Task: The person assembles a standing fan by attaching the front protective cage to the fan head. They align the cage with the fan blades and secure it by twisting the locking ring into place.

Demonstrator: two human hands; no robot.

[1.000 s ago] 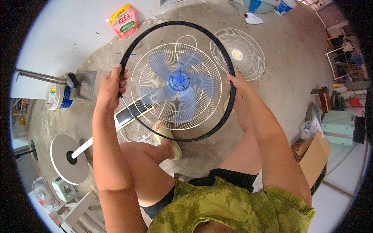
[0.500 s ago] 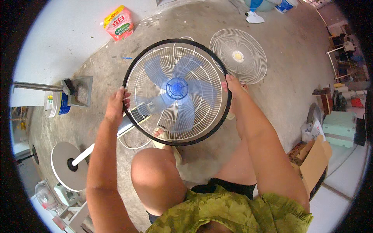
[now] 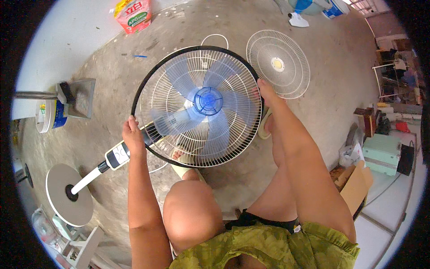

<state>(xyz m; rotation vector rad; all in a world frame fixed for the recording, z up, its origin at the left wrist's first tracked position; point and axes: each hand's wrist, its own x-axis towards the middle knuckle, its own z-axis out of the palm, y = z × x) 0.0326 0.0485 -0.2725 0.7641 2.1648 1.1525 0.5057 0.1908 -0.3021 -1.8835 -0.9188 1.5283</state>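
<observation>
A white pedestal fan lies on the concrete floor, its see-through blue blades (image 3: pixel 219 139) exposed in front of a white wire rear grille (image 3: pixel 154 96). Over the grille I hold a thin black ring (image 3: pixel 206 48). My left hand (image 3: pixel 133 135) pinches the ring's left side, which stands out beyond the grille. On the opposite side my right hand (image 3: pixel 268 93) grips it close to the grille's rim; some of its fingers are hidden. The fan's pole with its control panel (image 3: pixel 118 155) runs under my left hand to the round white base (image 3: pixel 67 210).
A white front grille (image 3: pixel 293 74) lies on the floor at far right. A pink detergent bag (image 3: pixel 134 17) leans by the wall. At left are a white-and-blue bucket (image 3: pixel 58 117) and a dustpan (image 3: pixel 83 98). A cardboard box (image 3: pixel 357 186) and green case (image 3: pixel 380 153) stand at right.
The ring has shifted and tilted; its right side now sits near the grille's rim. My left hand has moved down along it, exposing the fan's control panel. The view has turned slightly.
</observation>
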